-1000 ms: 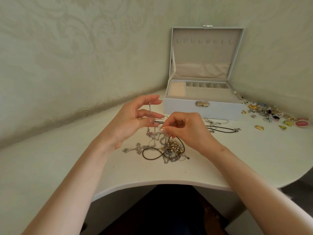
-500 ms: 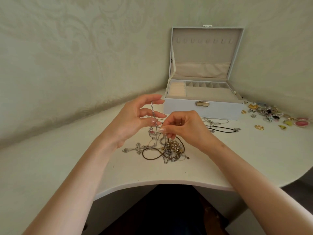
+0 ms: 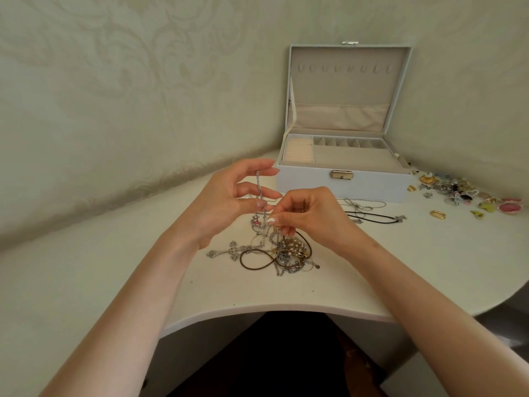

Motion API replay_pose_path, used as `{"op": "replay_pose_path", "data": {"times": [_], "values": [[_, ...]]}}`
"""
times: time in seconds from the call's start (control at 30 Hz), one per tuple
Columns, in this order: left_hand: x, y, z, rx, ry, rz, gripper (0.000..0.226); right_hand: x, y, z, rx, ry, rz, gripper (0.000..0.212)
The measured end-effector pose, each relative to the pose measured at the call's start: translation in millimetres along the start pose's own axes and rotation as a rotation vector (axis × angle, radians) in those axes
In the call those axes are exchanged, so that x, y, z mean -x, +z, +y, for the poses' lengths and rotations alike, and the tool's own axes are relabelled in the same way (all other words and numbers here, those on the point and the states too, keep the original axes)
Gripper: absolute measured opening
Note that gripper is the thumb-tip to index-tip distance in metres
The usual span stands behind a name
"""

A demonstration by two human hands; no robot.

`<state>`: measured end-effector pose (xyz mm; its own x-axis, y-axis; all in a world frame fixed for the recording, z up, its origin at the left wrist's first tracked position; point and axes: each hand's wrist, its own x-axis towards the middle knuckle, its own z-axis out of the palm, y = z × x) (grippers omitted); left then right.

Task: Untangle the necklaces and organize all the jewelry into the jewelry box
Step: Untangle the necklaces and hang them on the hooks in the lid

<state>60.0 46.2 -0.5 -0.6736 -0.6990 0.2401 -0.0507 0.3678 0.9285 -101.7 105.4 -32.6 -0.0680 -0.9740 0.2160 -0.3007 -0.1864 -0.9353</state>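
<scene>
- The tangle of necklaces [image 3: 282, 253] lies on the table [image 3: 114, 282] near the middle of its curved front edge. It has silver chains, a brown cord loop and a beaded gold piece knotted together.
- A cross pendant [image 3: 229, 251] sticks out of the tangle to the left, flat on the table.
- The left hand [image 3: 223, 204] is raised above the tangle with its fingers spread. It seems to pinch a silver chain [image 3: 259, 186] with the thumb against a finger, and the chain hangs down into the tangle.
- The right hand [image 3: 312, 216] is curled, its fingertips pinching a strand of the tangle just beside the chain.
- The jewelry box [image 3: 343, 181] stands open toward the back edge, lid upright.
- A black cord necklace [image 3: 372, 219] lies before the box.
- Small jewelry pieces [image 3: 458, 193] are scattered near the right edge.
</scene>
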Motion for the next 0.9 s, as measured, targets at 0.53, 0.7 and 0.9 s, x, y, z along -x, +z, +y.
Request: {"op": "replay_pose_path", "data": {"times": [0.53,0.7,0.9], "values": [[-1.6,-4.8,-5.6,-0.002,0.016,0.047,0.056,3.7,-2.1,-0.9,0.040,-0.040,-0.006,0.026],[-3.7,-5.1,-8.6,-0.076,0.003,0.041,0.044,2.7,-3.8,-5.2,0.058,-0.089,0.059,0.028],[-6.9,-0.9,-13.2,-0.347,-0.051,0.010,0.011,-2.8,-7.4,-11.1,0.030,-0.136,0.136,0.025]]}}
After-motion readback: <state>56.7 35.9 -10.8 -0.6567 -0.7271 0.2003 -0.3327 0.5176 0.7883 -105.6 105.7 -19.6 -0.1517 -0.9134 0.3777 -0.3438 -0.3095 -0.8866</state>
